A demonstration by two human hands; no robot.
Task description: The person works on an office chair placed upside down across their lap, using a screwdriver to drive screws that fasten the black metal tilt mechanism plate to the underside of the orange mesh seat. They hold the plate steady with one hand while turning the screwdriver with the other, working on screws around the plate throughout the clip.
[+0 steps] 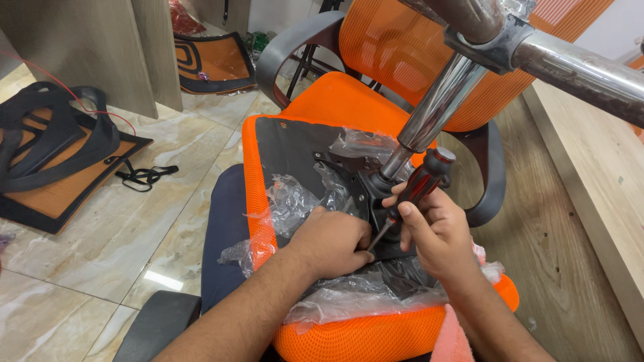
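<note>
Tiled floor, seat on your lap | right hand (436, 231) grips screwdriver (410, 198), shaft angling down-left toward plate (386, 228) | left hand (335, 241) curled, pressing beside tip

Two bare forearms enter from the lower edge of the view. No sleeves reach the wrists; both forearms are uncovered up to the frame edge. The left hand (333, 243) carries no glove, ring, watch or strap on its visible surfaces. The right hand (436, 231) is likewise ungloved, with no ring or band visible at its grip; fingernails are short. Behind the left forearm, away from the grip, the thigh is covered by dark navy trousers (225, 234) of plain fabric without visible seams or markings.
</note>
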